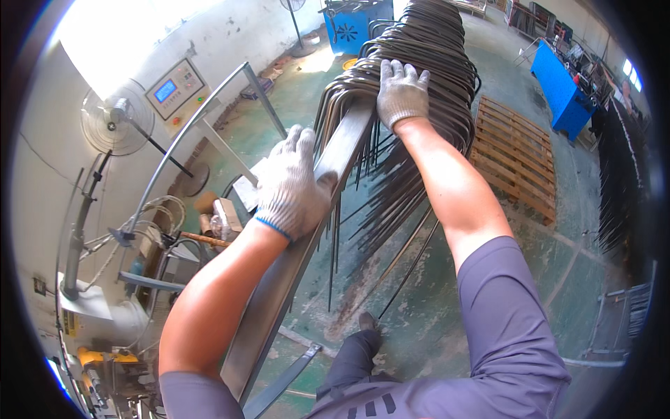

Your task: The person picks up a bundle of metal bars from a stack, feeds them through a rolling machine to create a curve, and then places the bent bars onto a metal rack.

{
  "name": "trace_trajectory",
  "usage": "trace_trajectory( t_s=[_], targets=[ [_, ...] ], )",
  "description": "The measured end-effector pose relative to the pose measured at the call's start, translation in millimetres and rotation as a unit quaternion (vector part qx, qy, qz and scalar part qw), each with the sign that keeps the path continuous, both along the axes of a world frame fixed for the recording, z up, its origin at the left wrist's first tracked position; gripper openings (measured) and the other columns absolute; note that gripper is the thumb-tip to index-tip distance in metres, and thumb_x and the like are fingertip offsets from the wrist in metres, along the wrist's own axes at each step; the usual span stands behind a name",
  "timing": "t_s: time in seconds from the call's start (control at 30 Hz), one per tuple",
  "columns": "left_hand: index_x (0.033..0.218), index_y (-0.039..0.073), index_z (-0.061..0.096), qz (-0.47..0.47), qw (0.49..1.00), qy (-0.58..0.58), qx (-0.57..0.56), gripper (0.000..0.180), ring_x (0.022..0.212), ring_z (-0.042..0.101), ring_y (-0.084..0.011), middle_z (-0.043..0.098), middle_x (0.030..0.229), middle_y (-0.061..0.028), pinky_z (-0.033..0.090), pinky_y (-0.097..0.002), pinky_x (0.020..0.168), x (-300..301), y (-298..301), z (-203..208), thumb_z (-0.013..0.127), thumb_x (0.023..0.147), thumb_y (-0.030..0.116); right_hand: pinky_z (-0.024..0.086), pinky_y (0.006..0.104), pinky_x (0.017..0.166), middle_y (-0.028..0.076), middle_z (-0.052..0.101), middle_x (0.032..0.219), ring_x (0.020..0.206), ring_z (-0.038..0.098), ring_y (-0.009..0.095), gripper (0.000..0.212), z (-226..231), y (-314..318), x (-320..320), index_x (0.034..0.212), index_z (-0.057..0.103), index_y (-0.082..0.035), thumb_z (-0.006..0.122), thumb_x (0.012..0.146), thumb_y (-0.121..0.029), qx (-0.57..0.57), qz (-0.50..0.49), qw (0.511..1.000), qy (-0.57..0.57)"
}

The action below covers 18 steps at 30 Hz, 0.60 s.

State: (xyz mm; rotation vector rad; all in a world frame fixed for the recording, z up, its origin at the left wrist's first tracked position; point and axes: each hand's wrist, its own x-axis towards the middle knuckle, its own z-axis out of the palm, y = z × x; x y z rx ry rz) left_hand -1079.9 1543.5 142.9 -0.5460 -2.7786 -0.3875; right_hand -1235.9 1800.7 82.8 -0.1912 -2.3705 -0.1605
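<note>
A long bare metal beam (269,297) slopes from beneath my left arm up to a thick stack of bent dark metal rods (422,42). The rods hang over its far end, their straight legs dangling below on both sides. My left hand (293,185), in a light knitted glove with a blue cuff edge, rests on the beam with fingers stretched forward and the thumb across the top. Farther off, my right hand (403,94), gloved too, lies flat on the nearest rods, fingers extended. Neither hand is closed round anything.
Left, a control box (176,92) with a lit screen stands beside a wire-cage fan (115,120) and a bent metal frame (171,146). A wooden pallet (513,153) lies right of the rods. Blue machines (564,89) stand beyond it. A flat bar (286,380) slants near my leg.
</note>
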Motion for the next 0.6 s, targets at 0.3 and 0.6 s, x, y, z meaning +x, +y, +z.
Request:
trace_trajectory(
  t_s=[0.3, 0.6],
  targets=[
    [0.149, -0.001, 0.047, -0.075, 0.982, -0.171, 0.005, 0.08, 0.139, 0.054, -0.0463, 0.043, 0.16, -0.0273, 0.047, -0.0498, 0.115, -141.6, 109.6, -7.2, 0.081, 0.09, 0.039, 0.045, 0.056, 0.112, 0.014, 0.064, 0.139, 0.126, 0.063, 0.033, 0.05, -0.7, 99.3, -136.4, 0.149, 0.056, -0.008, 0.049, 0.1, -0.017, 0.058, 0.059, 0.996, 0.015],
    [0.155, -0.001, 0.043, -0.058, 0.97, -0.232, 0.051, 0.083, 0.139, 0.056, -0.0433, 0.049, 0.157, -0.0277, 0.046, -0.0456, 0.116, -207.8, 149.0, 2.9, 0.079, 0.088, 0.033, 0.052, 0.046, 0.094, 0.011, 0.067, 0.122, 0.108, 0.067, 0.029, 0.045, 4.2, 183.1, -254.6, 0.142, 0.06, -0.008, 0.052, 0.099, -0.017, 0.079, 0.069, 0.995, 0.003]
  ],
)
